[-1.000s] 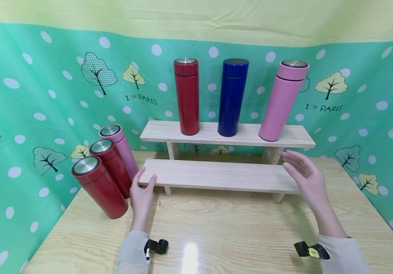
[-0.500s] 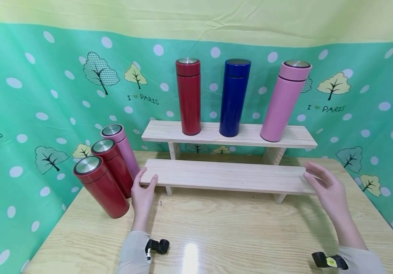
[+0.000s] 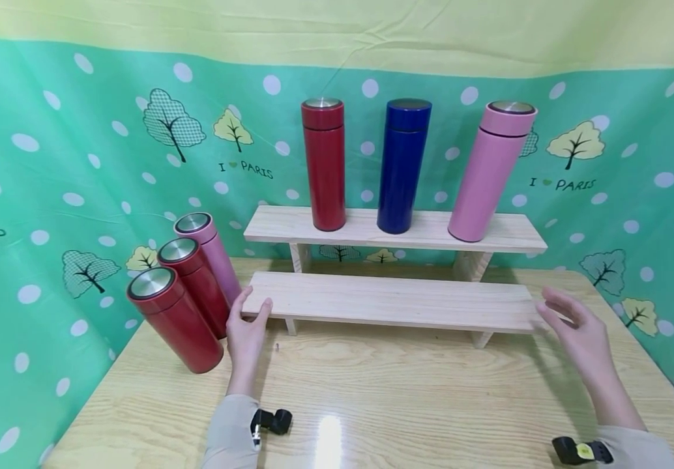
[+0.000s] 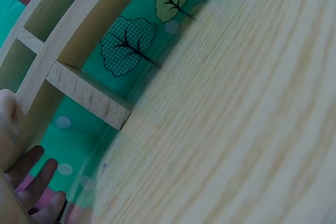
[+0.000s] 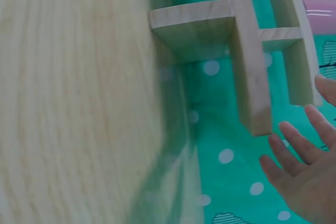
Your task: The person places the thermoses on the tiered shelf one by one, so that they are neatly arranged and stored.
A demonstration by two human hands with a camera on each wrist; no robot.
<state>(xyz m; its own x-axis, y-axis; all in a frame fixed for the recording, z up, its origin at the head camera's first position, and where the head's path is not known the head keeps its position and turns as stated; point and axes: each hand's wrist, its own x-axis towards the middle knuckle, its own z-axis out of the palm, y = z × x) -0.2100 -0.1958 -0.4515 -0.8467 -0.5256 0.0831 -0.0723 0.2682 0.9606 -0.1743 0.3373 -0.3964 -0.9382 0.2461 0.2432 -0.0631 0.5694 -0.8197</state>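
Observation:
A two-tier wooden shelf stands on the table, its lower board in front of and below the upper board. My left hand holds the left end of the lower board, thumb at the front edge; the left wrist view shows its other fingers below the board. Just off the right end, my right hand holds nothing, its fingers spread and loosely bent. On the upper board stand a red thermos bottle, a blue thermos bottle and a pink thermos bottle.
Left of the shelf, close to my left hand, stand a front red bottle, another red bottle and a pink bottle. A green dotted curtain hangs behind the wooden table.
My right hand has moved right, from over the lower board's right part to just beyond its end. The left hand stays at the left end. The bottles stand as before.

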